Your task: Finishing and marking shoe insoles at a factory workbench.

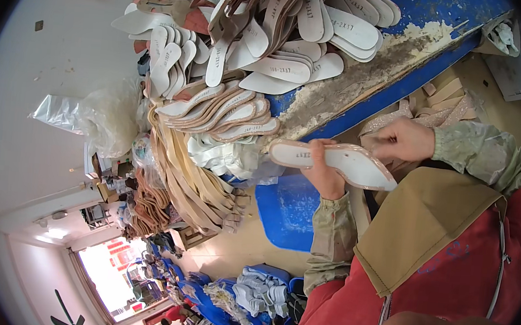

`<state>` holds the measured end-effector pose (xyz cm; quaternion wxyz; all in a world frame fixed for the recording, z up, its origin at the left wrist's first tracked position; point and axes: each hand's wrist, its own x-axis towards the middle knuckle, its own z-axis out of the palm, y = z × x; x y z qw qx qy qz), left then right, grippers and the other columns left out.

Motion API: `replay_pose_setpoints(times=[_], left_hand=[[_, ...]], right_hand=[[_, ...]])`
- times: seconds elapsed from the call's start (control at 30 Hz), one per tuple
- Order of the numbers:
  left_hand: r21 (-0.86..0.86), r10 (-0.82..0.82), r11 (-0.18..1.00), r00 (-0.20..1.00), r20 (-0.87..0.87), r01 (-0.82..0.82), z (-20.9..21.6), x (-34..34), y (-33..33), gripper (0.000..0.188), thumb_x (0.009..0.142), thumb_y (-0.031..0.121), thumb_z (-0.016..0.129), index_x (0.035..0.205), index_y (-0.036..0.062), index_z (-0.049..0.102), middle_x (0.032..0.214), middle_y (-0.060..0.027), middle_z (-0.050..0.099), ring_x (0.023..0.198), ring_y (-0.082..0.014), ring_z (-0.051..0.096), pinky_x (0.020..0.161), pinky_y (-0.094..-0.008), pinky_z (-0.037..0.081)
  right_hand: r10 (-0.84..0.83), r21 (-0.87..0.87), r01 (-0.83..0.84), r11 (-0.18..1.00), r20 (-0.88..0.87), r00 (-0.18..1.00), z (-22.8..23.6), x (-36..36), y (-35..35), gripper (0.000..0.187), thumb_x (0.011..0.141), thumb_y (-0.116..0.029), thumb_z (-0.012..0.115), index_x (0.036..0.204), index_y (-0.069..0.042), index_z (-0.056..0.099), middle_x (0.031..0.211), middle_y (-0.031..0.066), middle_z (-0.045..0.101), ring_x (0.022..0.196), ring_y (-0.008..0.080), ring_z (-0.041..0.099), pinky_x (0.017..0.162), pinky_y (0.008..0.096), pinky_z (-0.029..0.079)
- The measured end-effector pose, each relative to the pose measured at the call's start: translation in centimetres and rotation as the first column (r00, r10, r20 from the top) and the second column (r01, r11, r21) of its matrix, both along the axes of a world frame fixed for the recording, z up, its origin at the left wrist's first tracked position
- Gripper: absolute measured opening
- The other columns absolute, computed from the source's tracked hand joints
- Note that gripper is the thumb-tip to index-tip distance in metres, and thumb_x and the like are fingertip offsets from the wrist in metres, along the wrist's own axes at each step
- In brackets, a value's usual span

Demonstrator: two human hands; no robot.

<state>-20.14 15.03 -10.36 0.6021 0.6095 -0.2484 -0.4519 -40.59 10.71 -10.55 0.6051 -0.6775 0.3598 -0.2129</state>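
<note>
A white shoe insole (360,164) with a glittery pinkish-tan edge is held in front of my body. My left hand (326,180) grips it around its narrow middle, with fingers across the white face. At the wider part's edge, my right hand (408,141) is closed with its fingers curled. What it pinches, if anything, I cannot make out. Glittery pinkish strips (397,115) lie just beyond my right hand. A stack of tan-edged insoles (221,112) rests on the worn blue workbench (358,87), beyond my left hand.
More white insoles (291,70) are heaped on the bench. Long beige strips (178,170) hang off its end near a blue plastic seat (284,212). A tan apron (424,225) covers my front. Clear plastic bags (112,110) lie by the wall, and blue containers (209,302) hold piled pieces.
</note>
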Motion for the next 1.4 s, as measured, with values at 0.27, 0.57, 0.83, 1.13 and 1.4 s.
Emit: replay_pose_setpoints(times=[0.27, 0.57, 0.83, 1.13, 1.4], left_hand=[[-0.046, 0.086, 0.995, 0.996, 0.011, -0.086, 1.5, -3.8, -0.9, 0.023, 0.082, 0.018, 0.066, 0.092, -0.0016, 0.059, 0.077, -0.0108, 0.063, 0.067, -0.0161, 0.057, 0.066, -0.0243, 0.046], [-0.123, 0.032, 0.992, 0.996, 0.085, -0.021, 1.8, -2.9, -2.1, 0.021, 0.081, 0.014, 0.066, 0.089, -0.0035, 0.059, 0.075, -0.0096, 0.063, 0.062, -0.0151, 0.056, 0.060, -0.0242, 0.046], [0.099, -0.501, 0.864, 0.826, 0.259, 0.494, 3.4, -7.7, -0.3, 0.026, 0.085, 0.014, 0.063, 0.105, -0.0030, 0.060, 0.093, -0.0126, 0.065, 0.080, -0.0166, 0.060, 0.068, -0.0278, 0.048], [-0.332, -0.359, 0.920, 0.787, -0.502, 0.208, 5.5, -6.7, -1.2, 0.039, 0.096, 0.022, 0.045, 0.123, -0.0052, 0.045, 0.124, -0.0188, 0.051, 0.105, -0.0210, 0.052, 0.090, -0.0305, 0.042], [-0.260, -0.384, 0.906, 0.907, -0.172, 0.334, 3.5, -4.4, -0.8, 0.036, 0.097, 0.020, 0.039, 0.121, -0.0055, 0.048, 0.117, -0.0176, 0.055, 0.105, -0.0228, 0.053, 0.094, -0.0305, 0.039]], right_hand=[[-0.093, -0.022, 0.093, 0.995, 0.013, 0.996, -0.2, 1.7, -0.8, 0.017, 0.077, -0.012, 0.066, 0.065, -0.004, 0.057, 0.055, 0.0013, 0.050, 0.049, 0.0101, 0.041, 0.048, 0.0248, 0.036], [-0.078, 0.296, 0.073, 0.953, 0.008, 0.997, 1.8, -2.1, 0.8, 0.014, 0.074, -0.013, 0.070, 0.069, -0.004, 0.060, 0.059, -0.0007, 0.053, 0.052, 0.0082, 0.043, 0.049, 0.0225, 0.036], [-0.193, -0.195, 0.215, 0.957, 0.123, 0.973, 6.8, -0.3, -4.0, 0.018, 0.078, -0.012, 0.064, 0.067, -0.002, 0.055, 0.058, 0.0008, 0.049, 0.052, 0.0102, 0.039, 0.049, 0.0246, 0.034], [-0.206, -0.223, 0.220, 0.950, 0.087, 0.975, 9.7, 1.8, -3.8, 0.019, 0.079, -0.012, 0.062, 0.067, 0.000, 0.054, 0.058, 0.0049, 0.050, 0.051, 0.0140, 0.039, 0.049, 0.0268, 0.035], [-0.237, -0.021, 0.241, 0.970, 0.118, 0.964, 4.7, 1.3, -1.2, 0.017, 0.076, -0.011, 0.064, 0.067, 0.000, 0.054, 0.060, 0.0057, 0.052, 0.051, 0.0145, 0.040, 0.050, 0.0279, 0.036]])
